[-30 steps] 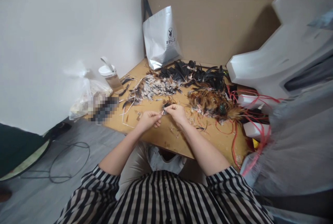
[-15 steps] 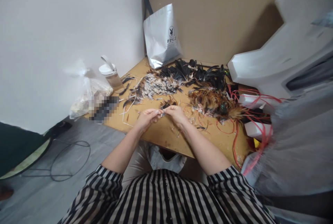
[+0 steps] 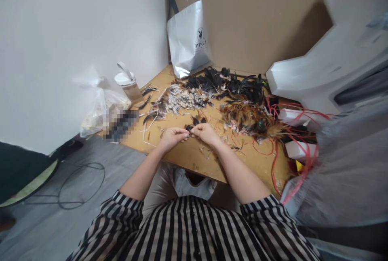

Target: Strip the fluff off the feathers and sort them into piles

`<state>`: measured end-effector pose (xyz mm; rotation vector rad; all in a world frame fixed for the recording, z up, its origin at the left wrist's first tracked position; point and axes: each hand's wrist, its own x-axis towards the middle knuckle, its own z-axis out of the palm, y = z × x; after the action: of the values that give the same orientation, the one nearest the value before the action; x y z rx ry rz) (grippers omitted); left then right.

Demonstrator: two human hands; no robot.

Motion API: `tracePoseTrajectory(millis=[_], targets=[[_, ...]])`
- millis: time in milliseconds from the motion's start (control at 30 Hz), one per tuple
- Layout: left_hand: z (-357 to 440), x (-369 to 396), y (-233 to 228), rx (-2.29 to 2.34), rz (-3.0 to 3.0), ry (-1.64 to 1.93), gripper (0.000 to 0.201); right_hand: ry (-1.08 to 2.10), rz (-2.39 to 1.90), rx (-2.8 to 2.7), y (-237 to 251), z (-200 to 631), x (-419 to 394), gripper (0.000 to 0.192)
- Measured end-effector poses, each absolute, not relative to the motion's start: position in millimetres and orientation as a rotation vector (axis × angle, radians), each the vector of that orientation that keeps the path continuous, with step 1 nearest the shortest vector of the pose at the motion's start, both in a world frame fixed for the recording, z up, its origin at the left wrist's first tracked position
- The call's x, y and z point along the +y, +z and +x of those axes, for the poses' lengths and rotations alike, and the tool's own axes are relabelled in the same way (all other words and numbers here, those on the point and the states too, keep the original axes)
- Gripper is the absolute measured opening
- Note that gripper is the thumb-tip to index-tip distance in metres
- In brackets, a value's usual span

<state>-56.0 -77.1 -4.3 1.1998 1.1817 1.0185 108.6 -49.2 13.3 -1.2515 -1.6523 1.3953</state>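
My left hand and my right hand meet over the front of the wooden table, fingertips pinched close together. Between them is a small dark feather, mostly covered by my fingers, so its full shape is hidden. Just beyond my fingertips lies a little clump of brown and black feathers. Farther back spreads a pile of pale, fluffy-based feathers, with long black feathers behind it. To the right sits a heap of brown feathers.
A silver bag stands against the back panel. At left are a lidded bottle and a clear plastic bag. Red cords tangle around white boxes at right, beside a large white casing. Feather scraps litter the tabletop.
Both hands stay together at nearly the same spot; the fingers have shifted slightly around the feather. The view has tilted a little.
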Motion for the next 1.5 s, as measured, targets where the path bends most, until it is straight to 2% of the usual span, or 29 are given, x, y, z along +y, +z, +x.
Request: tracePoseTrajectory(millis=[167, 533, 833, 1300, 1500], targets=[[-54.0, -75.8, -11.3, 1.226, 1.217, 1.004, 0.026, 1.275, -1.260, -1.828, 10.3, 115.5, -46.2, 0.027], [-46.4, -76.9, -13.4, 1.260, 1.462, 1.042, 0.014, 1.423, -1.185, -1.789, 10.9, 106.1, -50.4, 0.029], [-48.2, -79.8, -10.2, 1.388, 1.540, 1.015, 0.018, 1.474, -1.096, -1.768, 10.6, 112.0, -44.8, 0.023], [-54.6, -74.6, -17.6, 1.357, 1.654, 0.961, 0.019, 0.690, -0.961, -2.310, 12.3, 115.2, -48.6, 0.016], [-53.9, -73.9, -15.5, 1.357, 1.626, 0.914, 0.022, 0.753, -1.022, -2.267, 3.7, 115.8, -44.4, 0.017]])
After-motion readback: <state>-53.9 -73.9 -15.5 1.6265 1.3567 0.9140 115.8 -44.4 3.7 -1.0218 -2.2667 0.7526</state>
